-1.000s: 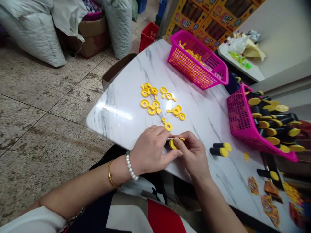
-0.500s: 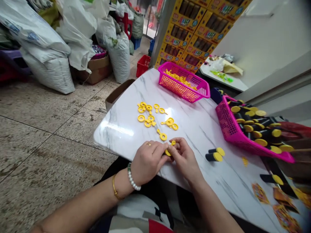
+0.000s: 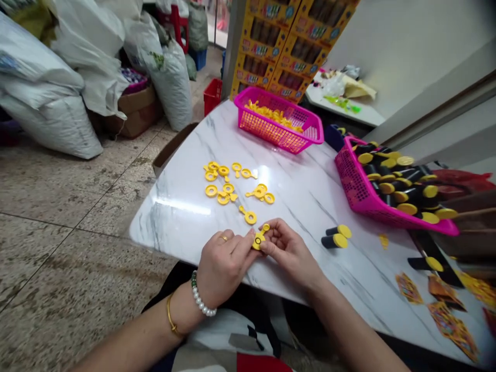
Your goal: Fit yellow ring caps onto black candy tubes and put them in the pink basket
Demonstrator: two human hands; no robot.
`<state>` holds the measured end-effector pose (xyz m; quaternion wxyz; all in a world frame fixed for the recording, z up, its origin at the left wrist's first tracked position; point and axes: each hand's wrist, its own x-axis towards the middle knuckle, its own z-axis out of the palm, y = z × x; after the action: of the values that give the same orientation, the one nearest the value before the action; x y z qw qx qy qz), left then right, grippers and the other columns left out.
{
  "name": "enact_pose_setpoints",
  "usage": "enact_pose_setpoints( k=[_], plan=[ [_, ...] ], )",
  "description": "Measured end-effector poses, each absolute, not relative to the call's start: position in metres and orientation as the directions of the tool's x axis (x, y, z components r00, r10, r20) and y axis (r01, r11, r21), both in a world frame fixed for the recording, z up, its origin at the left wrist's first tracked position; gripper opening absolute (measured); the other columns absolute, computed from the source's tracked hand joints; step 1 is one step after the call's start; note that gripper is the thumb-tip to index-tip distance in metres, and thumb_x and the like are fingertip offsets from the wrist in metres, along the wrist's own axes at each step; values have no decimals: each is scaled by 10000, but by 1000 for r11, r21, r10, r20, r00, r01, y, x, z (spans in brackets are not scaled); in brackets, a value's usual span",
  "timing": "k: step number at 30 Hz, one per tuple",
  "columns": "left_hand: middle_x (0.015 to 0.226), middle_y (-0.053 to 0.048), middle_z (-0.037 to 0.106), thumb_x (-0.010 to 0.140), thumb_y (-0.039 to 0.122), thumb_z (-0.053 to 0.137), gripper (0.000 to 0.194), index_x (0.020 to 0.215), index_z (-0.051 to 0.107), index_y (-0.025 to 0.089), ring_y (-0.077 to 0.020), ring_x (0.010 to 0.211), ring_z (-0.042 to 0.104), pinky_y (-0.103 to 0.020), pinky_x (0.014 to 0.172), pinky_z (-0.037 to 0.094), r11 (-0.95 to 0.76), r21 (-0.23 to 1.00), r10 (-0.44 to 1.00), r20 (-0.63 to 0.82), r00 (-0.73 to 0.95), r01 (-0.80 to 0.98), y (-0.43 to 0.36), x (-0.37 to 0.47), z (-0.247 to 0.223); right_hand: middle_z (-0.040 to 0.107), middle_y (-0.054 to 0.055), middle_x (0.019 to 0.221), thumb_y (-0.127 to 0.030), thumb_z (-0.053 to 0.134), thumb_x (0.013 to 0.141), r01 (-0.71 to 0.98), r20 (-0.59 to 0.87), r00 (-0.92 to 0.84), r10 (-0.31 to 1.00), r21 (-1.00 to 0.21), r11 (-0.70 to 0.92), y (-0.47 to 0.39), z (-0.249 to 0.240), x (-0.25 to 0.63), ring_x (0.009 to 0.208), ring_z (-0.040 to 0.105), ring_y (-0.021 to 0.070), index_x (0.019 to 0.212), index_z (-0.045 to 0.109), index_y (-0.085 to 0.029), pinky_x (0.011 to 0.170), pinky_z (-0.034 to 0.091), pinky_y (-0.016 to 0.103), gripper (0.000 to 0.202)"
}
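Note:
A yellow plastic ring piece [image 3: 259,239] with a short knobbed stem is held between both hands at the table's near edge. A dark circle shows in the middle of its round part. My left hand [image 3: 225,261], wearing a ring and bracelets, pinches its left side. On the other side my right hand [image 3: 290,253] grips it with thumb and fingers, the knob standing up between the hands. Just beyond the fingers lies a loose yellow ring piece [image 3: 250,217]. Several more yellow ring pieces [image 3: 223,198] are scattered farther up the white marbled table [image 3: 186,175].
A pink basket [image 3: 279,139] of yellow parts stands at the table's back. Another pink basket [image 3: 354,191], at right, holds black tubes with yellow caps. Two similar tubes [image 3: 334,241] lie nearer, with printed wrappers [image 3: 408,288] at far right. White sacks [image 3: 170,82] stand on the floor.
The yellow ring piece has turned so its round face with the dark circle now shows between my fingers. Both hands still grip it. The whole view has shifted somewhat.

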<state>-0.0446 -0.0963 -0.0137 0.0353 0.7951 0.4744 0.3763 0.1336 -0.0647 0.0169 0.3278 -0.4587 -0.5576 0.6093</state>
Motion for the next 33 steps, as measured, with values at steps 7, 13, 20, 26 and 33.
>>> enact_pose_setpoints(
  k=[7, 13, 20, 26, 33],
  plan=[
    [821, -38, 618, 903, 271, 575, 153, 1013, 567, 166, -203, 783, 562, -346, 710, 462, -503, 587, 853, 457, 253, 634, -93, -46, -12, 560, -27, 641, -446, 704, 788, 244, -384, -481, 788, -922, -301, -36, 33, 134, 539, 488, 89, 800, 559, -157, 521, 404, 212, 324],
    [833, -44, 600, 880, 290, 587, 134, 919, 561, 165, -230, 808, 554, -372, 721, 459, -406, 568, 913, 284, 293, 716, -92, -43, -5, 500, -56, 645, -361, 605, 864, 489, -280, -470, 837, -872, -17, -42, 41, 118, 559, 443, 86, 867, 507, -178, 500, 355, 196, 207],
    [934, -73, 615, 915, 342, 519, 198, 1014, 571, 178, -239, 869, 567, -390, 763, 457, -444, 524, 896, 273, 351, 727, -94, -48, -13, 587, 19, 843, -295, 601, 868, 574, 260, -277, 925, -728, 376, -103, 29, 136, 742, 552, 150, 1106, 582, -203, 698, 466, 278, 255],
    [964, -72, 636, 864, 347, 534, 190, 955, 600, 194, -245, 919, 596, -379, 814, 453, -418, 530, 894, 96, 438, 738, -78, -25, 1, 383, 154, 1394, -395, 750, 722, 910, 588, 62, 807, -366, 196, -95, 28, 216, 1295, 323, 379, 1254, 563, -226, 1063, 279, 552, 588],
    [926, -69, 636, 811, 281, 552, 129, 870, 573, 169, -235, 877, 609, -325, 758, 427, -511, 460, 839, 85, 538, 726, -29, 44, 36, 610, 34, 845, -65, 570, 709, 822, 460, -2, 888, -505, 263, -53, 12, 243, 825, 573, 189, 838, 609, -182, 787, 460, 318, 179]
  ],
)
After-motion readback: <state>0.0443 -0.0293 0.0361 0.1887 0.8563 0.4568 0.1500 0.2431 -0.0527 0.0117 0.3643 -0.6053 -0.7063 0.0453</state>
